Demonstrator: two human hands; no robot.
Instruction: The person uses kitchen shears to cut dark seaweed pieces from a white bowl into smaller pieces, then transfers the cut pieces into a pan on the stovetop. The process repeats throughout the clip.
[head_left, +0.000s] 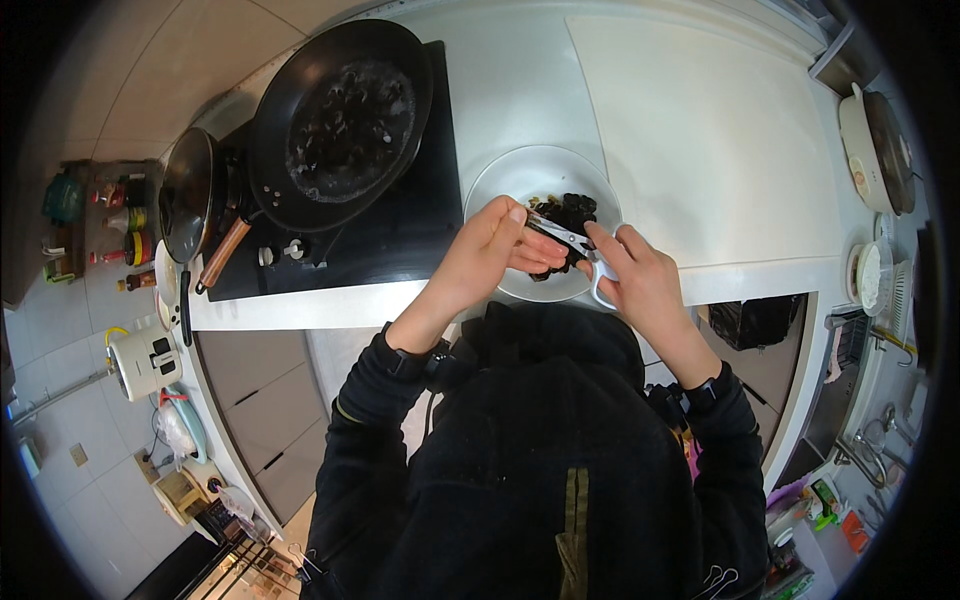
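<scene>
My right hand (641, 274) grips kitchen scissors (571, 238) by their white handles, with the metal blades pointing left toward my left hand. In my left hand (499, 244), the thumb and forefinger are pinched at the blade tips on what looks like a small dark piece of food, mostly hidden by the fingers. Both hands are over a white bowl (491, 176). Inside it lie dark, wrinkled pieces that look like wood ear mushroom (577, 208), partly covered by the hands and blades.
A black wok (270, 150) with dark pieces in bubbling liquid sits on a black cooktop (397, 255) to the left. Its wooden handle (225, 255) points toward me. A glass-lidded pan (191, 199) stands beyond it. A pale mat (720, 150) covers the right counter.
</scene>
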